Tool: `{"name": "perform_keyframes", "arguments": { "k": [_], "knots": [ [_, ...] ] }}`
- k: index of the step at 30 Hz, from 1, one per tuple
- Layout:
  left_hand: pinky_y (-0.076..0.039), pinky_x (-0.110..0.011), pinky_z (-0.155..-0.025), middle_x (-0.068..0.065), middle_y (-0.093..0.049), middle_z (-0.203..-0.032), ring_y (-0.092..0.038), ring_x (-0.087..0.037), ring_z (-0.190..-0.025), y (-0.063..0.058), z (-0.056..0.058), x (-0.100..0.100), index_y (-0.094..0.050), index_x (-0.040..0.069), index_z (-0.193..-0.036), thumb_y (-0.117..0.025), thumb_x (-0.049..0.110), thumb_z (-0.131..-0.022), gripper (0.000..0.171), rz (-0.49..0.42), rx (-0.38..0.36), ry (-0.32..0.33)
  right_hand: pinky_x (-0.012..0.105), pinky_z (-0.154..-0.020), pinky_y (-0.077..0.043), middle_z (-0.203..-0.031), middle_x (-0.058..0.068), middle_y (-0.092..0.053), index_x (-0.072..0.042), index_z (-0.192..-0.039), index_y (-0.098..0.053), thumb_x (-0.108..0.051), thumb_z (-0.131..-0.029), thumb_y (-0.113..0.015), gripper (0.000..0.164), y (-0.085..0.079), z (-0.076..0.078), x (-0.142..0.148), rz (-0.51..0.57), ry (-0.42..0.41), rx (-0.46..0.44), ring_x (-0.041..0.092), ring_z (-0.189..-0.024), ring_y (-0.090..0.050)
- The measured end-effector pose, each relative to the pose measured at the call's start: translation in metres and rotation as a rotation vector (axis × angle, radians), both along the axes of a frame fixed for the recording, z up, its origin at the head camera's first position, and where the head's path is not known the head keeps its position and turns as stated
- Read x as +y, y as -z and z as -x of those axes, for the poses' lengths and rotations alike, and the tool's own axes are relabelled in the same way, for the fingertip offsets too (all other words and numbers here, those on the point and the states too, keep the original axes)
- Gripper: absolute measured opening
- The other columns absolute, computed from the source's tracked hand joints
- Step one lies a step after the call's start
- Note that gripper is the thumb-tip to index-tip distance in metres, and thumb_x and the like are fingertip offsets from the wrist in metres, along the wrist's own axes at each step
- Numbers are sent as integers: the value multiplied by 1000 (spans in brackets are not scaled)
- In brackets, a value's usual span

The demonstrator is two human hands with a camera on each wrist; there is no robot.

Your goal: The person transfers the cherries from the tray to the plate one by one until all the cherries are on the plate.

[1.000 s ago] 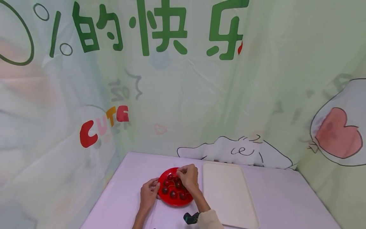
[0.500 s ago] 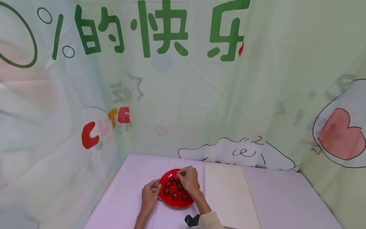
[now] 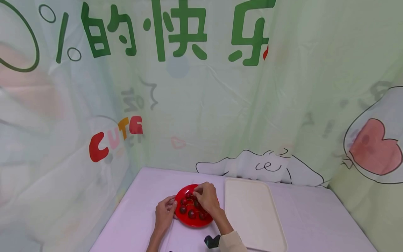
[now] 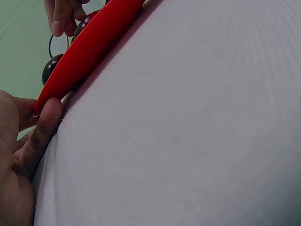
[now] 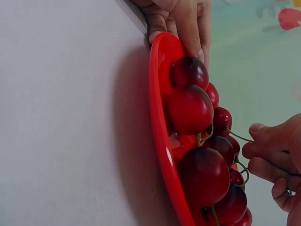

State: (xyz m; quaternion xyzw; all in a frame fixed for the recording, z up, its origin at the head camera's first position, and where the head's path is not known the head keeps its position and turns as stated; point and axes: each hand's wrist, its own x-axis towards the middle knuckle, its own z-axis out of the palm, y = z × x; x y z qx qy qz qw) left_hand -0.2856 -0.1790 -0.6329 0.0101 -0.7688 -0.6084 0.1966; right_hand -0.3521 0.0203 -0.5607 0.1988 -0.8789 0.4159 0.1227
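Note:
A red plate (image 3: 189,224) holding several dark red cherries (image 3: 192,214) lies on the table. My left hand (image 3: 164,212) grips the plate's left rim; in the left wrist view, the thumb and fingers (image 4: 49,117) pinch its edge. Over the plate's far side is my right hand (image 3: 207,197). The right wrist view shows its thumb and forefinger pinching the thin green stem (image 5: 241,137) of a cherry (image 5: 222,119), which sits among the others. Larger cherries (image 5: 205,176) lie nearer that camera. In the head view, the right hand hides part of the plate.
A cream rectangular tray (image 3: 253,213) lies right of the plate, close to the right forearm. A small black device (image 3: 212,242) shows beside the right sleeve (image 3: 232,242). Printed curtains (image 3: 220,105) stand behind and beside the lilac-covered table (image 3: 315,224).
The right fingers have shifted slightly left over the plate's far side. My left hand keeps its hold on the rim. The head view has moved a little.

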Motion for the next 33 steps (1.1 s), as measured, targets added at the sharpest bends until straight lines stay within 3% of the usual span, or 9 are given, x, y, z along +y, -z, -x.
{"name": "perform_keyframes", "arguments": {
  "k": [4,9,18,27,33],
  "knots": [
    [-59,-21,-52,-27,-77,-111,-64,-5,-51,-1,0,1,-70,-6,-135,-68,3,-106,31,-6,-11,1,31,-78,-69,-102,12,-85,-1,-113,-85,-5,-94,-85,20,-3,-3,3,-28,-27,-15,23,-97,-74],
    [-60,-22,-53,-25,-77,-114,-65,-7,-52,-1,1,3,-71,-3,-137,-69,5,-106,32,-7,-61,6,27,-74,-66,-102,13,-84,0,-116,-84,-7,-95,-85,22,-6,-5,8,-45,-32,-11,20,-92,-71],
    [-59,-23,-51,-26,-77,-109,-64,-5,-49,-2,3,6,-70,-7,-135,-68,4,-106,31,12,-25,21,42,-85,-69,-105,16,-84,2,-116,-83,-11,-94,-86,25,-16,-8,23,-3,22,24,29,-98,-78],
    [-59,-21,-53,-23,-78,-109,-64,-7,-48,0,6,7,-72,-3,-135,-67,6,-108,29,22,-54,-10,24,-69,-58,-96,12,-84,-1,-112,-84,-14,-96,-84,20,-17,-10,48,80,140,71,21,-85,-75],
    [-58,-20,-55,-23,-77,-109,-64,-9,-49,-5,2,7,-72,-5,-135,-63,8,-110,29,42,-65,-44,21,-66,-53,-93,13,-83,1,-110,-84,-11,-95,-84,20,-13,-10,66,107,200,89,21,-81,-73]
  ]
}}
